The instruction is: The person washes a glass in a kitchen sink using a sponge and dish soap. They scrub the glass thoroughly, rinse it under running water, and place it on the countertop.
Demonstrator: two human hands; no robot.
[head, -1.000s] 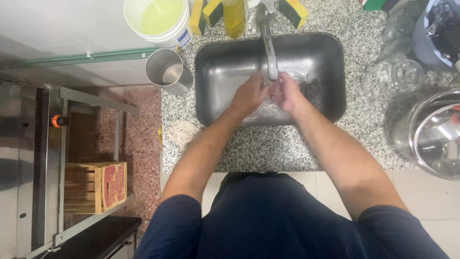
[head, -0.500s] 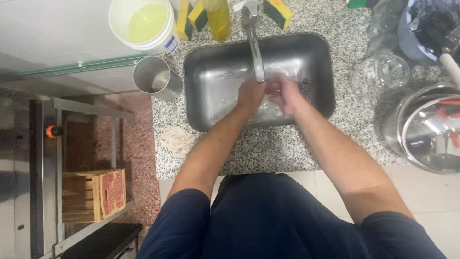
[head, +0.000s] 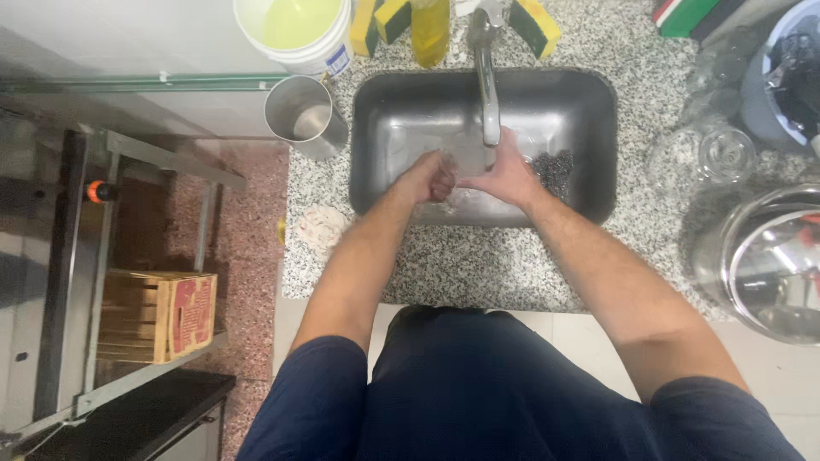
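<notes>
Head view: hands [head: 465, 175] under faucet [head: 487, 81]

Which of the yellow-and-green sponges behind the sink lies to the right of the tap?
The sponge lying alone, tilted, right of the tap. The other two sponges sit together left of it, between the white bucket and the yellow bottle.

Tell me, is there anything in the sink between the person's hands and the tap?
Nothing visible does. The left hand and right hand are together over the steel sink, right below the tap. They seem to hold a clear glass, though it is hard to make out.
</notes>
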